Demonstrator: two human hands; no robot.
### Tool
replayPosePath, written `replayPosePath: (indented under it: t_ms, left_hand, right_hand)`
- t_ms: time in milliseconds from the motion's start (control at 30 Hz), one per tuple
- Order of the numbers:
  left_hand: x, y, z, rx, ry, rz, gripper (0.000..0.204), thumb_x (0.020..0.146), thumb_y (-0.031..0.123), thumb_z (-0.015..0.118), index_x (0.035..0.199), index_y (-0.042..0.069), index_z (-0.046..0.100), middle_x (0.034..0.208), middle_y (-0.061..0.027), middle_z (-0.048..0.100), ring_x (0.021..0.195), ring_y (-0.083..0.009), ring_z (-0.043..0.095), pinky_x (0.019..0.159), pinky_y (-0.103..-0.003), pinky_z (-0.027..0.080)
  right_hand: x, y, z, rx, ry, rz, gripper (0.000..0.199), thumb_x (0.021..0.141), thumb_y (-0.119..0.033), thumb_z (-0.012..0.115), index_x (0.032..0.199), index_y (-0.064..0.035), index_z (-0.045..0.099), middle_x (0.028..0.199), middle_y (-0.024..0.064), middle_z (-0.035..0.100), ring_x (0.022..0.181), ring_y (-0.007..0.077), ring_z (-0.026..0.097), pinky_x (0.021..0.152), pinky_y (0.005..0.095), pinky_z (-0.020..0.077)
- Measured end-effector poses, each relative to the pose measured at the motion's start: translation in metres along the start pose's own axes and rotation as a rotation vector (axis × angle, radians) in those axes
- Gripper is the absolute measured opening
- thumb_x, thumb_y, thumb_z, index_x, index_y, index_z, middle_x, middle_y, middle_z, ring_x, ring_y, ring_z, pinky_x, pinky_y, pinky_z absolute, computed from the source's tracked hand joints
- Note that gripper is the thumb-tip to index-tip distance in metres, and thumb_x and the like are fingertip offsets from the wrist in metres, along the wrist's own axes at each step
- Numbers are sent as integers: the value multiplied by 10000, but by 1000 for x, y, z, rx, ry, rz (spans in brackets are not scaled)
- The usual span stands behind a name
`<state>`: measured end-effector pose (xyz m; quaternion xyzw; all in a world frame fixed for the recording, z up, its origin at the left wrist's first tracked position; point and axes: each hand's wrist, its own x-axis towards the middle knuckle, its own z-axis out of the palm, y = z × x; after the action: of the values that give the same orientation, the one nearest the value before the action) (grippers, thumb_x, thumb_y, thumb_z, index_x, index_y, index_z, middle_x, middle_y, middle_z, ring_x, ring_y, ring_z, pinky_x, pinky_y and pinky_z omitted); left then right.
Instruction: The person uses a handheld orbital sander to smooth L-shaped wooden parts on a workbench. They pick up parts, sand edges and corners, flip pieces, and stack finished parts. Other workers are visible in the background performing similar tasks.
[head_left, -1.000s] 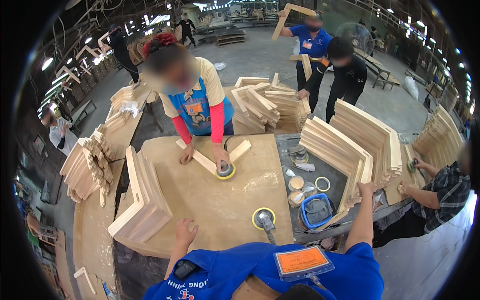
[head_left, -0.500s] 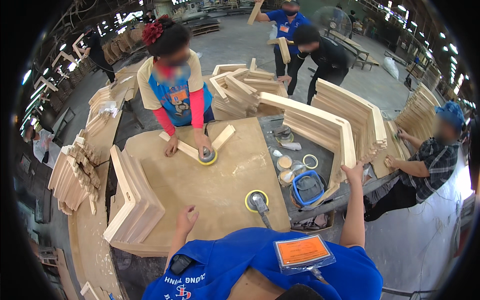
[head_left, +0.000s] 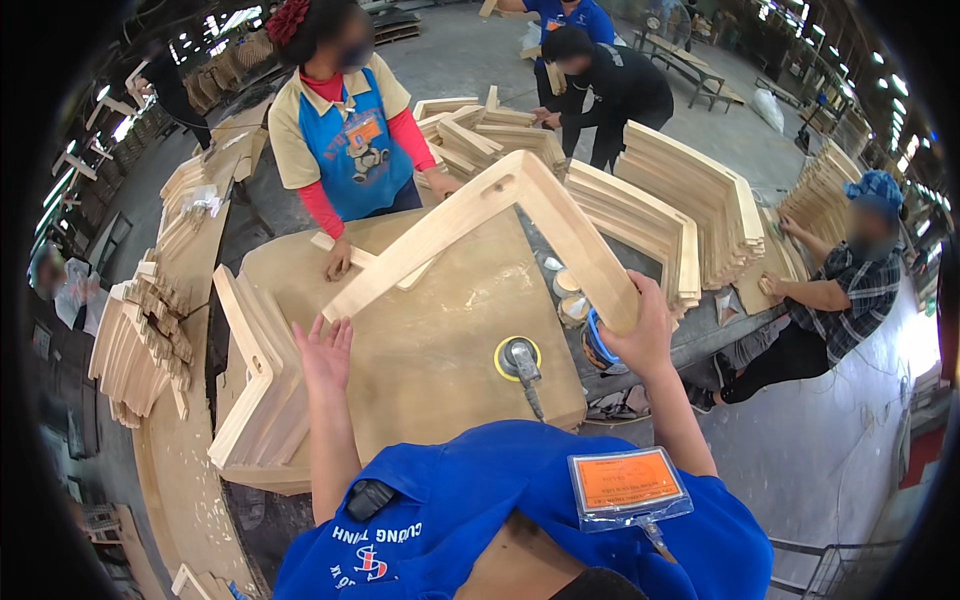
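Note:
My right hand [head_left: 640, 325] grips one end of an L-shaped pale wooden frame piece [head_left: 500, 215], held up over the round wooden worktable [head_left: 440, 350]. The piece's other end comes down toward my left hand [head_left: 325, 352], which is open with fingers spread just under that end, apart from it or barely touching. A round sander with a yellow pad [head_left: 520, 358] lies on the table between my arms.
A stack of L-shaped pieces [head_left: 255, 390] stands at my left, and a larger stack [head_left: 680, 215] at the right. A person in a blue apron [head_left: 345, 140] works across the table. Another person [head_left: 840, 290] sits at the right. Tape rolls [head_left: 570, 295] lie by the table's edge.
My right hand has lifted an L-shaped piece off the right stack and swung it over the table. My left hand has risen off the table toward its free end.

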<state>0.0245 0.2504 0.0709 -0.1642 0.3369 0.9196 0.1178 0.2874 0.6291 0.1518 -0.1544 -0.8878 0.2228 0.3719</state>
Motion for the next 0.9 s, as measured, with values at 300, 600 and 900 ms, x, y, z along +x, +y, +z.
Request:
replayPosePath:
  t_ms: [300,600,900]
  left_hand:
    - [-38,5,-14,1423,-414,679,570,673,242,783,1157,25,573,1081,-166,616,998,-281,600,853,-372,461]
    - [-73,14,-11,1589,-202,708,547,588,319,808,1017,33,627,927,-129,670,867,-277,635,736,-355,487]
    - [-80,11,-18,1594,-175,795,522,606,257,798,1021,-5,618,870,-138,671,797,-241,644,715,-330,485]
  right_hand:
    - [-9,-44,9,14,-181,-146,703,550,-129,747,1195,-45,480,1068,160,557,994,353,548,843,405,450]
    - [-6,-49,13,78,-266,-162,718,559,-124,737,1216,-32,465,1068,179,548,1003,365,538,843,397,444]
    - [-5,-45,11,16,-268,-212,759,554,-150,767,1243,-27,473,1100,190,545,1036,372,520,874,405,441]
